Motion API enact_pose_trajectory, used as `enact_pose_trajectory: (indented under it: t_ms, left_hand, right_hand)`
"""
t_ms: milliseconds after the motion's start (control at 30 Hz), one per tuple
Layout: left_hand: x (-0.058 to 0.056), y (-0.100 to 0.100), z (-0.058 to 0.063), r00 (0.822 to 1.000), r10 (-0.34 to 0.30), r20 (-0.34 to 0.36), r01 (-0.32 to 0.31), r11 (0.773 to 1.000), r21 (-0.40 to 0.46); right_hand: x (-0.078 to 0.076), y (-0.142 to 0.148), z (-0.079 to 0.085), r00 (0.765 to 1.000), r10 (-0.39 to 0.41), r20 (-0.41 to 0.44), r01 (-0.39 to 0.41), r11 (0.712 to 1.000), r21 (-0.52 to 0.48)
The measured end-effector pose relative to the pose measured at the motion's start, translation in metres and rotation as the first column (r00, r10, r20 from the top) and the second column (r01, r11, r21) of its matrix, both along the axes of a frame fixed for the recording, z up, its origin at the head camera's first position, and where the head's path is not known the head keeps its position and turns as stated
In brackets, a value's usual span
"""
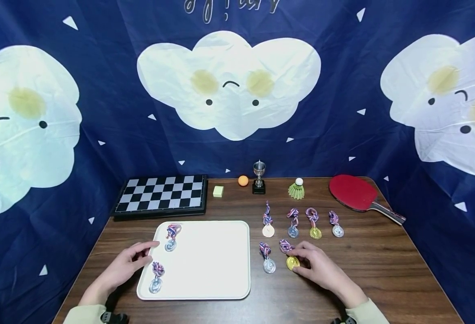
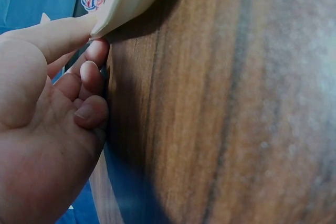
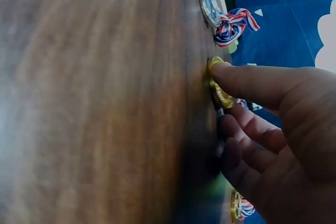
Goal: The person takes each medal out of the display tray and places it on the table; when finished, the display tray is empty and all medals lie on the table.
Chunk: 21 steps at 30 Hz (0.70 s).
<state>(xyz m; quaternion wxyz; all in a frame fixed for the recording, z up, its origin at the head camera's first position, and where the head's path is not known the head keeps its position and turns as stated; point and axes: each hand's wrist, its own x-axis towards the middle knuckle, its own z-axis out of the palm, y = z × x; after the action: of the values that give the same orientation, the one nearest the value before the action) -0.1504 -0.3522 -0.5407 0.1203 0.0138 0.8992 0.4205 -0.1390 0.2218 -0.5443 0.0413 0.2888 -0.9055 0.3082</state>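
Item, gold medal (image 1: 292, 263): at the right of the tray (image 1: 205, 261); on the table (image 1: 326, 308) or just over it, I cannot tell which. Ribbon partly hidden by the forefinger.
Item, right hand (image 1: 316, 266): thumb and forefinger clamped on the disc's edge; my wrist view crops the palm.
Item, left hand (image 1: 120, 268): thumb and forefinger apart, touching the tray's rim; other fingers hidden from my head view, loosely curled in the wrist view, where only the tray's corner shows.
Count, medals: eight; five silver, two gold, one pale copper. Two silver lie on the tray.
Count, one each: chessboard (image 1: 160, 193), pale green block (image 1: 218, 191), orange ball (image 1: 243, 181), trophy (image 1: 259, 169), shuttlecock (image 1: 296, 191), red paddle (image 1: 351, 192).
Markings: backdrop lettering (image 1: 208, 9), inverted, cut off, unreadable to me; medal reliefs too small to read.
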Motion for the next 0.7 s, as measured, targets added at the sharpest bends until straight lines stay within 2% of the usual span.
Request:
enact_pose_trajectory:
  t_ms: [100,200,333,400,567,700]
  left_hand:
    - [-0.001,0.001,0.0,1.0,-0.004,0.005,0.004,1.0,-0.007]
    - [-0.003,0.002,0.001,1.0,-0.001,0.017,0.001,1.0,-0.006]
    - [-0.006,0.004,0.002,1.0,-0.006,0.028,0.006,1.0,-0.001]
    - [-0.005,0.004,0.002,1.0,-0.003,0.025,0.002,1.0,0.003]
    - [-0.001,0.002,0.003,1.0,0.001,-0.006,-0.001,1.0,-0.01]
    - [0.001,0.001,0.001,1.0,0.004,0.0,-0.004,1.0,-0.009]
  right_hand:
    - [-0.001,0.002,0.002,0.999,0.01,0.045,-0.01,1.0,-0.009]
    - [-0.002,0.002,0.007,0.998,-0.023,0.05,0.025,0.999,-0.039]
    - [-0.007,-0.009,0.016,0.996,-0.092,-0.021,0.089,0.991,-0.102]
    - [-0.011,-0.022,0.02,0.994,-0.092,-0.058,0.083,0.987,-0.137]
    - [-0.024,-0.072,0.029,0.992,0.004,-0.123,-0.023,0.988,-0.15]
    - [-0.03,-0.12,0.034,0.99,0.098,-0.099,-0.106,0.99,-0.087]
